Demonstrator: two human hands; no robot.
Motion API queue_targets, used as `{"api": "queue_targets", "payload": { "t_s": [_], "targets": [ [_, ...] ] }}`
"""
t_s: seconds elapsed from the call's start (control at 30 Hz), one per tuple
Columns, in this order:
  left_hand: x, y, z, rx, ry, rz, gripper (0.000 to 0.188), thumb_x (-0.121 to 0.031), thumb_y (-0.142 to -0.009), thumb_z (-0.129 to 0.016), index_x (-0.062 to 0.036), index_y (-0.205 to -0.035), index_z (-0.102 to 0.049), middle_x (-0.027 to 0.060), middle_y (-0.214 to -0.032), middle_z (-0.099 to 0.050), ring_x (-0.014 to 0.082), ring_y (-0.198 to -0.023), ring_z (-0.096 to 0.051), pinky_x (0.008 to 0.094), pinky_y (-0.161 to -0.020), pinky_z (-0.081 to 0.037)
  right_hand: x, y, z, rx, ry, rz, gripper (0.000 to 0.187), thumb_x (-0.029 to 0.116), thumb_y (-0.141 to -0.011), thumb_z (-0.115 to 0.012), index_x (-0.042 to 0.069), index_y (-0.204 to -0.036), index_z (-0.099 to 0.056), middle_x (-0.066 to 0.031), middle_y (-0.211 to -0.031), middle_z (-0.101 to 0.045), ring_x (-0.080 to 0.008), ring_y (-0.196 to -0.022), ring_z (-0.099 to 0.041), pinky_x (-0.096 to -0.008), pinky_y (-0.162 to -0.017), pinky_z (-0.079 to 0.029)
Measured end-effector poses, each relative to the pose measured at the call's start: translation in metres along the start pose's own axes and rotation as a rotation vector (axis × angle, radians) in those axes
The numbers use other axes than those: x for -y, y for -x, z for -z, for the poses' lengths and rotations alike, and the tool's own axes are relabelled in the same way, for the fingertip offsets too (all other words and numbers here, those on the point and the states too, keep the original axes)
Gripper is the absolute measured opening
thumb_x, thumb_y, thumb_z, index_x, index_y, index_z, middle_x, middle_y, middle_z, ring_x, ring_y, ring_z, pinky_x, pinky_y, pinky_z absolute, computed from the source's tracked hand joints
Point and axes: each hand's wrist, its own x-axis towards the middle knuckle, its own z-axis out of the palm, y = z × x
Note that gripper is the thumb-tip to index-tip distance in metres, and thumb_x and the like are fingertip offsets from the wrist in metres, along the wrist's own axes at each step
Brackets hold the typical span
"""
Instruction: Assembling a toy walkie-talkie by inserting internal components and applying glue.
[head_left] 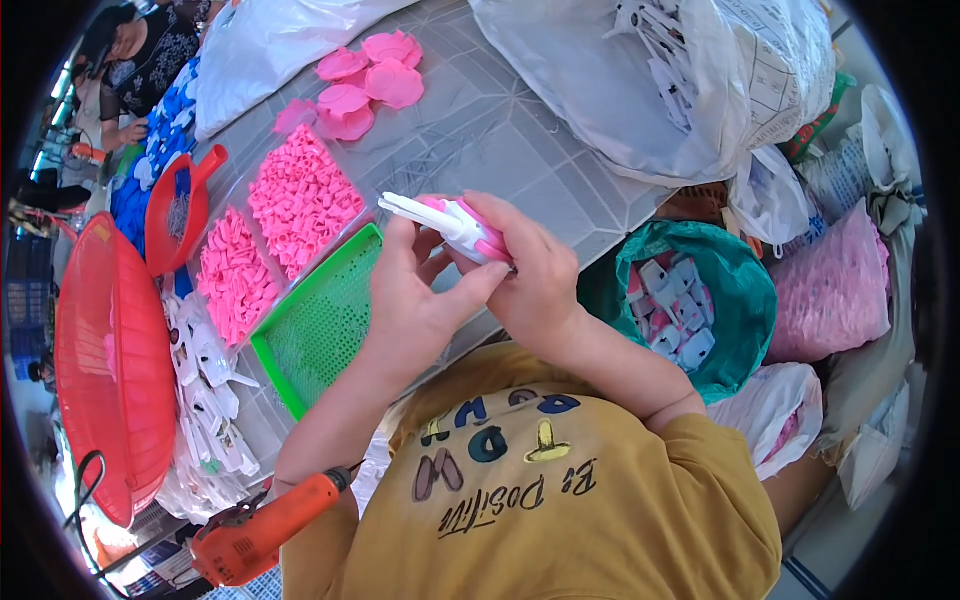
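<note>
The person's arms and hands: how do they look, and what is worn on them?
Both forearms are bare. The left hand and the right hand wear no gloves, and no rings or watch can be seen. The short sleeves of a mustard-yellow T-shirt end above the elbows.

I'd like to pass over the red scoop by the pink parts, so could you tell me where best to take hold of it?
Grip the red scoop by its narrow handle, which sticks up and out toward the far side, coming in from above at that end. The handle looks slim enough for a hand to close around, while the wide bowl holds small parts and lies close against the tray of pink pieces.
</note>
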Motion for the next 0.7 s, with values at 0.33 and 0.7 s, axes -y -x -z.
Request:
{"api": "queue_targets", "payload": {
  "t_s": [0.33,0.7],
  "targets": [
    [0.004,-0.001,-0.009,-0.164,-0.104,-0.007,0.059,-0.019,-0.075,-0.083,-0.0030,-0.120,-0.049,0.0084,-0.112,-0.060,0.0181,-0.105,-0.060,0.0356,-0.087,-0.053,-0.002,0.006,-0.006,-0.016,-0.001,0.017,0.050,-0.003,-0.072,-0.073,0.001,-0.120,-0.060,-0.0167,-0.109,-0.069,-0.0350,-0.093,-0.069,-0.0393,-0.078,-0.057],
    [-0.016,0.014,0.061,-0.010,-0.128,0.045,0.052,-0.011,-0.088,-0.072,0.0001,-0.133,-0.049,0.0113,-0.124,-0.059,0.0215,-0.113,-0.059,0.0345,-0.093,-0.052,0.004,-0.002,0.000,0.271,-0.965,-1.046,0.042,0.019,-0.090,-0.070,-0.003,-0.123,-0.057,-0.0119,-0.107,-0.068,-0.0200,-0.090,-0.068,-0.0314,-0.078,-0.055]
  ]
}}
